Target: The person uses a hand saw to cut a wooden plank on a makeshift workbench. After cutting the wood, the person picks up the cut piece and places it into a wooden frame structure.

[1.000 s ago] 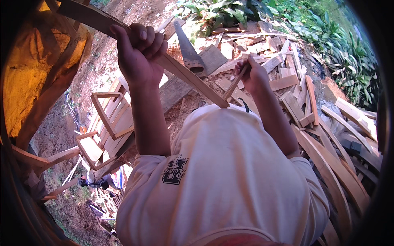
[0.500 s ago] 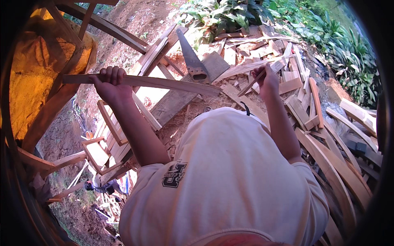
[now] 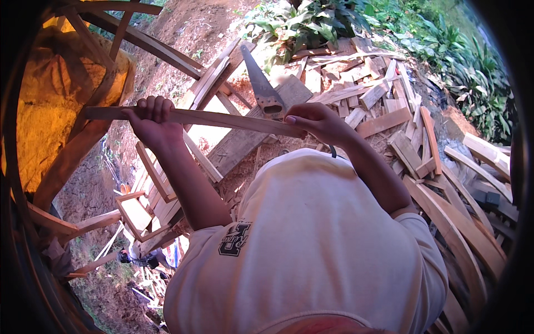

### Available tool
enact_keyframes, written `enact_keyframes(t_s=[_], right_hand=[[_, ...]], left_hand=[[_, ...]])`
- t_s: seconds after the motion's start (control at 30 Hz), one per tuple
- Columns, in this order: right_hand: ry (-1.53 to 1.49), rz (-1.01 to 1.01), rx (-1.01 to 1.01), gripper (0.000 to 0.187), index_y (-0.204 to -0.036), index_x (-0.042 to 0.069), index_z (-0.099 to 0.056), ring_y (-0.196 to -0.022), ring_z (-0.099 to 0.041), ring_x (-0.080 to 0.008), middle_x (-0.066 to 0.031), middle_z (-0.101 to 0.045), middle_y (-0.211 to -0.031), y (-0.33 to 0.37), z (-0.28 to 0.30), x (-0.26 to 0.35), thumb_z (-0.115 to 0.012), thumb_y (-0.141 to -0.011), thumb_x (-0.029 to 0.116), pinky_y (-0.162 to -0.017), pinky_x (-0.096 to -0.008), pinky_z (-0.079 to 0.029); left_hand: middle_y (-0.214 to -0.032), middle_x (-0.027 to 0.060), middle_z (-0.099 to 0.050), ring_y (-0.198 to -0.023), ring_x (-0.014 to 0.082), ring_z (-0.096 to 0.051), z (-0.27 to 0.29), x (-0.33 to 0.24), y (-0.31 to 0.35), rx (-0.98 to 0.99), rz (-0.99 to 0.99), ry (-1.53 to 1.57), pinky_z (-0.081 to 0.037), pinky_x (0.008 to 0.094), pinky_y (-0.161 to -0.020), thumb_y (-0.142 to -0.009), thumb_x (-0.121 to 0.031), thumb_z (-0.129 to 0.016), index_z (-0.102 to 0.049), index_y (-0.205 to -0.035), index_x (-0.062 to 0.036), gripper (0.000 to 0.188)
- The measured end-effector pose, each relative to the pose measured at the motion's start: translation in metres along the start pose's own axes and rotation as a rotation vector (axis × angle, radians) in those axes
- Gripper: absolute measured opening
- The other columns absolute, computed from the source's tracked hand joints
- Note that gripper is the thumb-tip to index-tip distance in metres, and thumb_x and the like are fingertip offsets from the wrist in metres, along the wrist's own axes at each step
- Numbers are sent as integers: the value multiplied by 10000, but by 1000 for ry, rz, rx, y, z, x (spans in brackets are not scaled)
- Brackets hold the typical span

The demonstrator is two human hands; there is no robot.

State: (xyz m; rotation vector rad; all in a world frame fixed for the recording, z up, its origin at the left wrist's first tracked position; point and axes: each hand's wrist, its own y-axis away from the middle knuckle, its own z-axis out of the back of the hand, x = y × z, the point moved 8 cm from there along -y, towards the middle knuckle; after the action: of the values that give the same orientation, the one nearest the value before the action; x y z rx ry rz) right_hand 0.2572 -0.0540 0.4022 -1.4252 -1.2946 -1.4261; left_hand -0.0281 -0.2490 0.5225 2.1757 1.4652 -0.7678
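My left hand (image 3: 153, 119) is wrapped round a long narrow wooden strip (image 3: 228, 120), held crosswise in front of my chest. The strip's left end sticks out beyond my fist. At its right end my right hand (image 3: 318, 121) is closed, with the thumb and bent fingers against the wood; the palm side is hidden. Just beyond the strip, a handsaw (image 3: 260, 80) lies on a wide plank (image 3: 242, 139), its handle toward me and its blade pointing away.
Several offcuts (image 3: 384, 119) lie piled at the right, with long curved boards (image 3: 450, 239) nearer me. Small wooden frames (image 3: 133, 214) are at the left, beside an orange tarp (image 3: 61, 106) on poles. Leafy plants (image 3: 300, 25) grow at the far side.
My right hand has moved left to the strip's right end. The thin stick it held earlier no longer shows. My left hand keeps its grip, nearly still.
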Motion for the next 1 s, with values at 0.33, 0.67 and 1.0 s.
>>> enact_keyframes(t_s=[0.33,0.67,1.0], right_hand=[[117,64,7,373,-877,17,-672,-693,-458,-38,37,-513,-702,5,-18,10,-634,-1051,344,-613,-273,-378],[-396,-107,27,336,-837,40,-690,-587,-443,-72,32,-506,-664,-1,-38,-31,-616,-1055,286,-551,-274,-350],[-538,-233,-64,401,-707,108,-512,-528,-357,-79,42,-419,-630,-9,-34,-61,-574,-1071,265,-498,-279,-297]], left_hand=[[-653,-26,-321,-519,102,-225,-6,-11,8,-13,-63,-8,-209,255,-450,-1085,-579,-408,-460,-804,-108,551],[-627,-24,-277,-489,106,-180,-21,-22,21,-3,-104,-117,-208,253,-438,-1100,-572,-353,-403,-748,-113,581],[-592,-42,-222,-485,87,-162,-38,-16,46,-82,-214,-293,-164,262,-435,-1075,-630,-356,-333,-710,-157,598]])
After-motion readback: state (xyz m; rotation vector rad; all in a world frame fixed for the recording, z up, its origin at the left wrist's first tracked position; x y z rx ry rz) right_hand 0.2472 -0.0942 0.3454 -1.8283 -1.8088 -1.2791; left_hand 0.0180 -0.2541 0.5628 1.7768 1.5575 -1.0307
